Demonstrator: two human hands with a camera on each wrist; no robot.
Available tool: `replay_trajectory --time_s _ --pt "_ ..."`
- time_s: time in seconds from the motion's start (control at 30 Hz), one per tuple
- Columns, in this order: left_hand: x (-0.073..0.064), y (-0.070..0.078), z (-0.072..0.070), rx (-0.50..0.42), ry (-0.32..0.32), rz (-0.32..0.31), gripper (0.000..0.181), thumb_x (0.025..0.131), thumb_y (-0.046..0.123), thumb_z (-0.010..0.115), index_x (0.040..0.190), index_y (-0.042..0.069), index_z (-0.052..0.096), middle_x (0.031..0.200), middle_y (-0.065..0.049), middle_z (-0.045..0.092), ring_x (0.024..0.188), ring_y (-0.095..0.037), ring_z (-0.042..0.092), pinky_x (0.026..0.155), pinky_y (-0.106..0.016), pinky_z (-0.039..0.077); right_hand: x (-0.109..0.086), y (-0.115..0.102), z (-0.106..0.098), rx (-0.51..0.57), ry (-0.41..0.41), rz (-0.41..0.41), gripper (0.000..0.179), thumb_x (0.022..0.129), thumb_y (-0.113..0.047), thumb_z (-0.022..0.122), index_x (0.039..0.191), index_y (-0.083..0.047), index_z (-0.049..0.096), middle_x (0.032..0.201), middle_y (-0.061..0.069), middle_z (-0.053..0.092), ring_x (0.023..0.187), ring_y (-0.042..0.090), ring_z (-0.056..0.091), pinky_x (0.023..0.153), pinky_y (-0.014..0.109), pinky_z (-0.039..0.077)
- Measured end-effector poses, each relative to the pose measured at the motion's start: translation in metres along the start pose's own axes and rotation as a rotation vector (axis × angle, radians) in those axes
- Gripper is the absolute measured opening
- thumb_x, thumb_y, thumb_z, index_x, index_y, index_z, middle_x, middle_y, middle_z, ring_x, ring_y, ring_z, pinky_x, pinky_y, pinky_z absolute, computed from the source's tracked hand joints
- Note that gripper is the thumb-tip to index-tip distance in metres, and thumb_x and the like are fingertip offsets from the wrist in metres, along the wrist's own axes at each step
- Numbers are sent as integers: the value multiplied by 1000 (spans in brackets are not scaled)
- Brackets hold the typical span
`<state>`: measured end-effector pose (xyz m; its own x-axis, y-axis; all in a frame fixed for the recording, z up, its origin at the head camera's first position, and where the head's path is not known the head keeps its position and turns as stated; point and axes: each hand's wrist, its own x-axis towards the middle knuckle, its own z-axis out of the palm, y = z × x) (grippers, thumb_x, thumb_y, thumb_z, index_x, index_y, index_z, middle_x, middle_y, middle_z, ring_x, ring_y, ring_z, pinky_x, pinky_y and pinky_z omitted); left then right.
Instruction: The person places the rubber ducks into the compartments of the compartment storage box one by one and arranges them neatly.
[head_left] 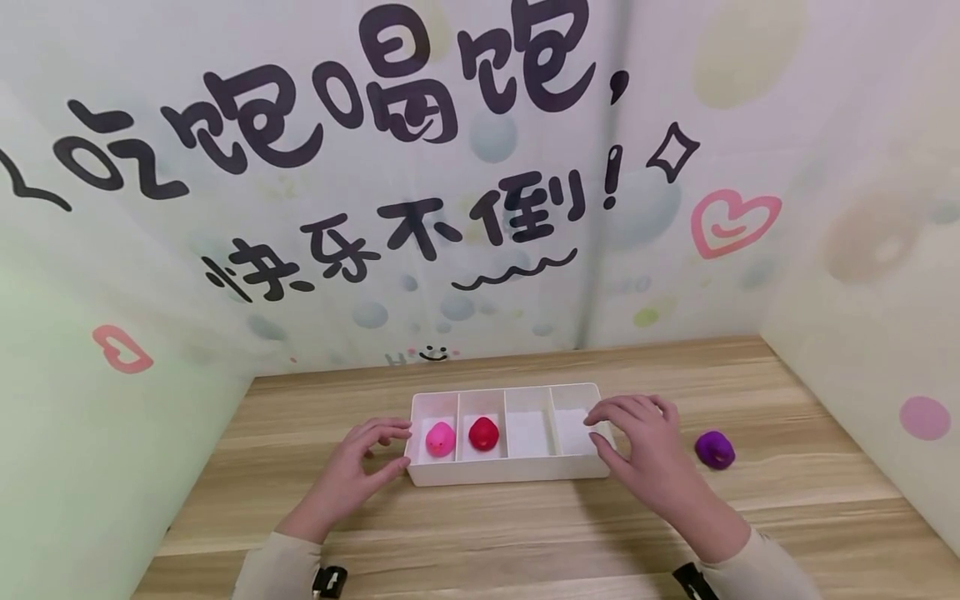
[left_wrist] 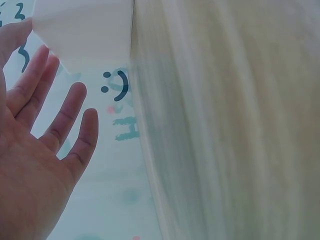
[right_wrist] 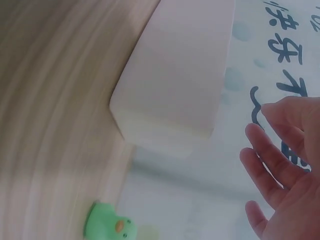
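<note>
The long white rectangular tray with four compartments (head_left: pixel 510 472) is lying near the middle of the wood-grained desk (head_left: pixel 480 546), between the two hands, and its long axis is running almost along the desk's back edge. In its leftmost compartment a rounded pink toy (head_left: pixel 440 439) is sitting, and in the next one a rounded red toy (head_left: pixel 483 433); both are lying nearer to the left hand (head_left: pixel 358 463). This hand is standing at the tray's left end, thumb and fingers spread, tips touching it or very near. The right hand (head_left: pixel 651 458) is hovering by the right end, fingers loosely apart, holding nothing. Beyond it, toward the desk's right edge, a small purple toy (head_left: pixel 716 450) is lying, with the right hand nearer. The right wrist view is also showing a green duck-shaped toy (right_wrist: pixel 105 222); its place in the head view I cannot tell.
</note>
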<state>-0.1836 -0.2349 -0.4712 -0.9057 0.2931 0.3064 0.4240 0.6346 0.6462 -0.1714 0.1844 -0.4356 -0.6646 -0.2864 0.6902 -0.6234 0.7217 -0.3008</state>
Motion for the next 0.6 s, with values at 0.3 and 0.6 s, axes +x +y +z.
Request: replay_trajectory --time_s 0.3,0.6 --pt "1 0 1 9 1 0 33 90 21 82 120 17 71 136 6 66 104 -25 61 82 -32 50 -15 21 -23 -60 30 48 31 74 -1 85 97 -18 73 104 0 74 100 27 67 95 57 35" --pt "0 0 1 5 2 -3 32 90 23 81 121 18 71 136 6 66 104 -27 61 82 -33 51 -32 39 -39 -98 41 106 34 72 0 86 94 -20 72 100 -1 72 97 26 62 92 54 33"
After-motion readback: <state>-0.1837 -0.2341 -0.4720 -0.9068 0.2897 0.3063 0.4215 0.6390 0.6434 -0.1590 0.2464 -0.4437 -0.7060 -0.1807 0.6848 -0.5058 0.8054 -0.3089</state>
